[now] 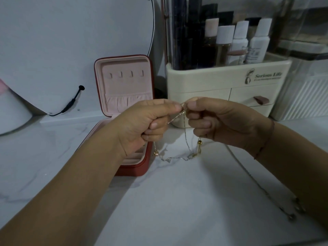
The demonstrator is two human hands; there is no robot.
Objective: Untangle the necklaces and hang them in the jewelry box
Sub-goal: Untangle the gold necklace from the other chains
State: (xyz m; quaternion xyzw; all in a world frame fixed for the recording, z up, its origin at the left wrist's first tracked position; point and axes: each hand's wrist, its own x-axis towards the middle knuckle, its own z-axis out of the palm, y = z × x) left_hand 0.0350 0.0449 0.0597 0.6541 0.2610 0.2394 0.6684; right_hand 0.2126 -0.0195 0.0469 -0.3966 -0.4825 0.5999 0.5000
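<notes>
My left hand (147, 125) and my right hand (218, 119) meet above the white table, each pinching a thin tangled necklace chain (185, 139) between thumb and forefinger. Loops of the chain hang down from both hands to the tabletop, with small gold beads (199, 142) on them. Behind my left hand stands the open red jewelry box (142, 167), its pink lid (124, 86) upright with several small hooks and nothing on them. A second chain (262, 189) with small pendants lies on the table under my right forearm.
A cream cosmetics organizer (227, 80) with bottles and drawers stands behind my hands. A round mirror (71, 41) with a black cable leans at the back left. A white ribbed container (308, 96) sits at the far right.
</notes>
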